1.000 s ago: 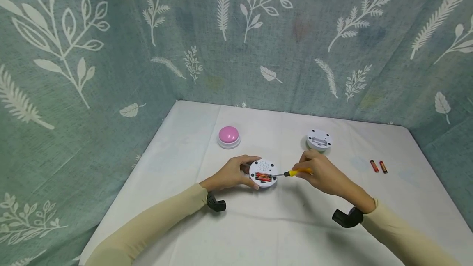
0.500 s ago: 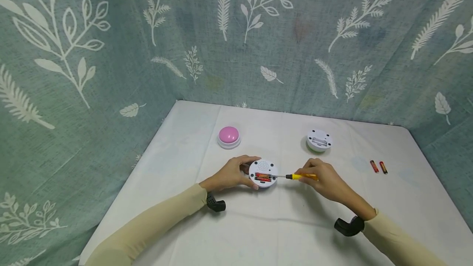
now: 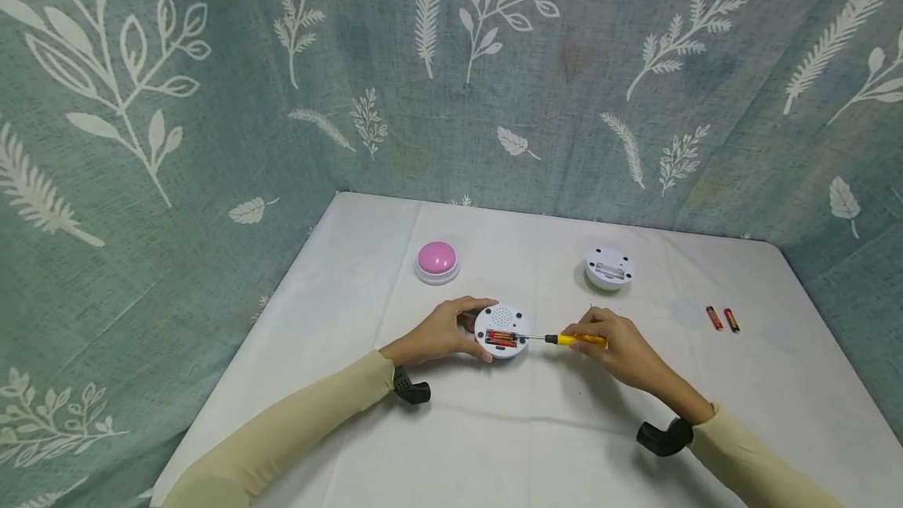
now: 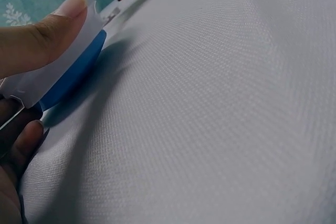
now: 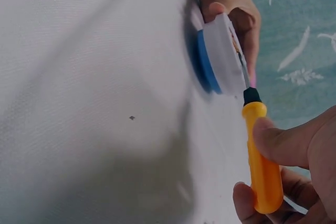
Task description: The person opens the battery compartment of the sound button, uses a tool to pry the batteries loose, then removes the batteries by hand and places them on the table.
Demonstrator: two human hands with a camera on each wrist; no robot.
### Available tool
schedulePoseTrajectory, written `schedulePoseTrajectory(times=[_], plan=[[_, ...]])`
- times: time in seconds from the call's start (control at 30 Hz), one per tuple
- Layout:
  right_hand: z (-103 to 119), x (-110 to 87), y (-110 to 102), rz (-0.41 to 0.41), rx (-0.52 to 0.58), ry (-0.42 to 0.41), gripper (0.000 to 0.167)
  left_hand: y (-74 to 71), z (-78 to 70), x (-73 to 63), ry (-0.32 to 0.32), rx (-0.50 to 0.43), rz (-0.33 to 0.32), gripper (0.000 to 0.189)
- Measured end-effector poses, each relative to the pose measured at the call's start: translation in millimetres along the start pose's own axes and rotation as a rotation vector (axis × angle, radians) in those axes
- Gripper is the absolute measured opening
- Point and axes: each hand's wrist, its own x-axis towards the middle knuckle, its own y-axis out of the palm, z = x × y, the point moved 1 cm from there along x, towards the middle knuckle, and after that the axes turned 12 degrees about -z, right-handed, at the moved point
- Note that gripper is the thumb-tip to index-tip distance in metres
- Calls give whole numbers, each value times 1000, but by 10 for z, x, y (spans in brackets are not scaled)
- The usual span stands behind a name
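Note:
In the head view my left hand (image 3: 440, 330) grips a round white push-button (image 3: 502, 318), turned base up, between thumb and fingers at its left side. Its blue dome (image 4: 79, 72) faces down towards the cloth in the left wrist view. Two red batteries (image 3: 502, 339) lie side by side in the open battery bay. My right hand (image 3: 621, 343) holds a screwdriver (image 3: 582, 340) by its yellow handle, thumb along the handle (image 5: 262, 161). The metal shaft points left, its tip at the right end of the batteries. Whether the tip touches them cannot be told.
A pink push-button (image 3: 436, 259) stands dome up behind my left hand. Another white push-button (image 3: 609, 268), base up with a bare battery bay, lies behind my right hand. Two loose red batteries (image 3: 723, 318) lie at the right on the white cloth (image 3: 451, 445). A patterned curtain (image 3: 451, 124) surrounds the table.
My right hand and the screwdriver have shifted slightly right and towards me, and the screwdriver lies nearly level across the view. The left hand and the push-button have hardly moved.

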Motion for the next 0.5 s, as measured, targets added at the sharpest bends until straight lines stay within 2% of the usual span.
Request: schedulePoseTrajectory(times=[0.5], plan=[[-111,-30,58,-13,23,0,21,4,0,-1,-15,-58,16,93]])
